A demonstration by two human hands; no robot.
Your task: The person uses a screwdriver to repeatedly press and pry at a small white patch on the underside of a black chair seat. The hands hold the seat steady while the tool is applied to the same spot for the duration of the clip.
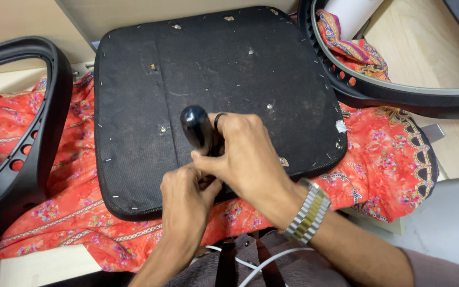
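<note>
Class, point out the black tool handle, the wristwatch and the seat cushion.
black tool handle (195, 126), head view, rounded top end.
wristwatch (309, 211), head view, metal band.
seat cushion (229, 64), head view, bare black underside.

Both hands, right hand (248, 154) and left hand (187, 194), grip a black tool (197, 130) over the seat cushion (213, 69).

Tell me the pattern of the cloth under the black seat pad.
The cloth is orange-red with a small floral print and paler banded borders; seen in the head view.
</note>
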